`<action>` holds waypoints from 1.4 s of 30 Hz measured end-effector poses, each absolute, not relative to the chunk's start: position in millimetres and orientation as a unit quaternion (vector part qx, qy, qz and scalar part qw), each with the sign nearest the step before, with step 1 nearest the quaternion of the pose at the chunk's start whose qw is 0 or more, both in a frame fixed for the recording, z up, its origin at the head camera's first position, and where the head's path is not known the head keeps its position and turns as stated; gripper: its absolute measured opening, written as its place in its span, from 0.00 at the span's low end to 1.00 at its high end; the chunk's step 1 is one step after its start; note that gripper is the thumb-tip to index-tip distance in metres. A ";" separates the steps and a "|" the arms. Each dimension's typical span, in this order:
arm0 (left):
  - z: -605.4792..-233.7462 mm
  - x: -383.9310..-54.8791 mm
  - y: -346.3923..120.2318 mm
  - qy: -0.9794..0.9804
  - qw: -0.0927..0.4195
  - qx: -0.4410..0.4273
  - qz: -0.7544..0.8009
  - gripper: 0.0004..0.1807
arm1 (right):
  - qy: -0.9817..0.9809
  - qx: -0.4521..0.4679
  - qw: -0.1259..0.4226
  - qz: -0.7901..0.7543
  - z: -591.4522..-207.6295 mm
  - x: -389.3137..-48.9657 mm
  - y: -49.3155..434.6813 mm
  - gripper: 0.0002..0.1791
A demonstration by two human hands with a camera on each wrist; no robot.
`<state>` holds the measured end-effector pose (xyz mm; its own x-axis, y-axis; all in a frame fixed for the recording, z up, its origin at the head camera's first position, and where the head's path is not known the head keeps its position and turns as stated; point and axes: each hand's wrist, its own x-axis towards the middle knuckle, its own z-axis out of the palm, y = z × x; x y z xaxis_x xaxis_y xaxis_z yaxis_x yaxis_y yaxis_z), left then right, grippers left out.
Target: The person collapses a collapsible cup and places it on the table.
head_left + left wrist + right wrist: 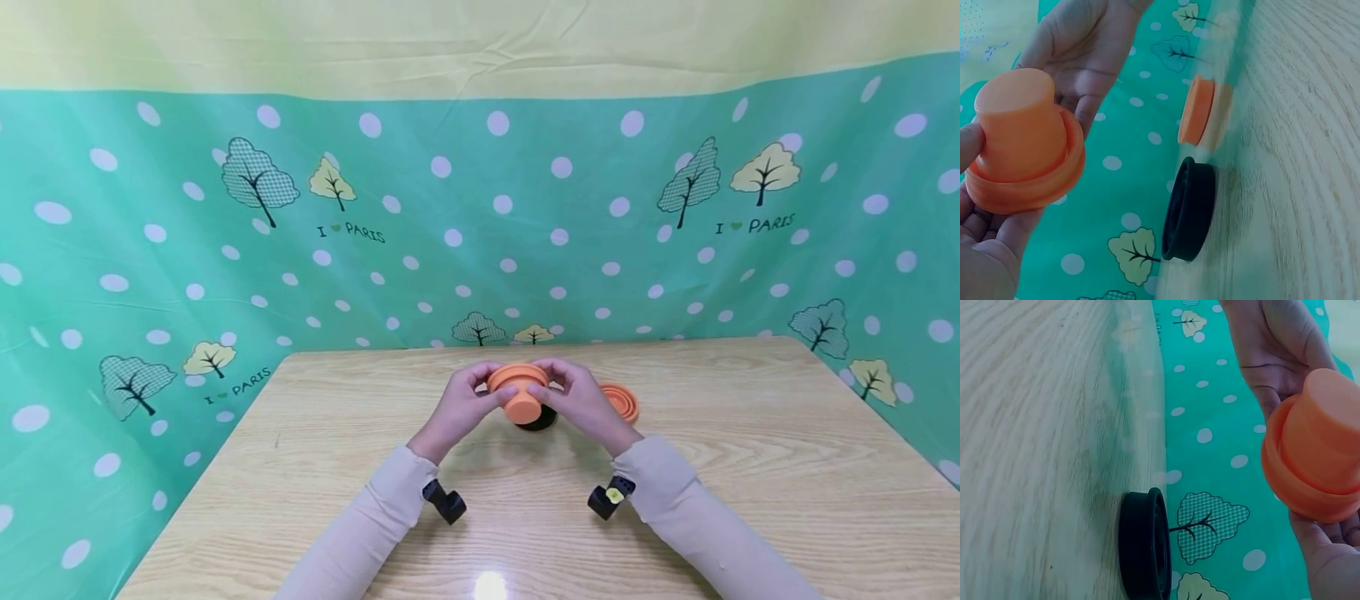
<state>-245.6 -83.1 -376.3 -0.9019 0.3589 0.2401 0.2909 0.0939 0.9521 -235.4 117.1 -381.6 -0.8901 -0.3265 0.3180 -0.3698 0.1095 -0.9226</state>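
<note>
An orange collapsible silicone cup (pixel 517 385) is held between both hands above the table, with its narrow base toward the head camera and its wide rim away. My left hand (pixel 468 404) grips one side, thumb on the narrow section. From the other side my right hand (pixel 581 400) grips it the same way. In the left wrist view the cup (pixel 1019 140) shows a step where the narrow part rises from the wider ring. Below the hands, a flat black round piece (pixel 1191 209) lies on the table, partly hidden by the cup in the head view.
Just beyond my right hand lies a flattened orange collapsible cup (pixel 621 402) with concentric rings, partly covered by that hand. The wood-grain table (pixel 300 467) meets a green dotted curtain (pixel 420 208) at its back and left. Each wrist wears a black camera band (pixel 611 497).
</note>
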 end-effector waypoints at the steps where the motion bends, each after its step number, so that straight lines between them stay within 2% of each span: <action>1: -376.2 -246.0 -83.4 0.740 0.027 0.220 0.635 0.16 | -0.740 0.237 0.017 0.629 -381.7 -235.5 116.5 0.18; 8: -361.9 -235.9 -84.4 0.744 0.015 0.227 0.629 0.13 | -0.739 0.246 0.027 0.627 -382.9 -237.5 112.2 0.16; 16: -354.8 -228.0 -83.6 0.744 0.000 0.238 0.624 0.11 | -0.776 0.230 0.094 0.580 -384.6 -237.1 108.5 0.13; 22: -369.7 -240.6 -84.5 0.726 0.024 0.202 0.657 0.17 | -0.768 0.203 0.126 0.594 -381.2 -234.8 107.7 0.11; 27: -377.6 -247.7 -85.4 0.685 0.056 0.219 0.692 0.20 | -0.751 0.173 0.150 0.619 -361.7 -221.3 103.4 0.11; 32: -377.0 -247.2 -86.1 0.685 0.052 0.235 0.688 0.21 | -0.753 0.167 0.158 0.616 -353.2 -215.2 100.1 0.11; 38: -377.7 -247.9 -85.8 0.690 0.021 0.231 0.685 0.17 | -0.748 0.177 0.156 0.620 -373.7 -229.9 102.5 0.11; 42: -378.3 -248.0 -84.6 0.707 -0.007 0.209 0.676 0.17 | -0.740 0.170 0.123 0.639 -381.4 -234.5 103.4 0.13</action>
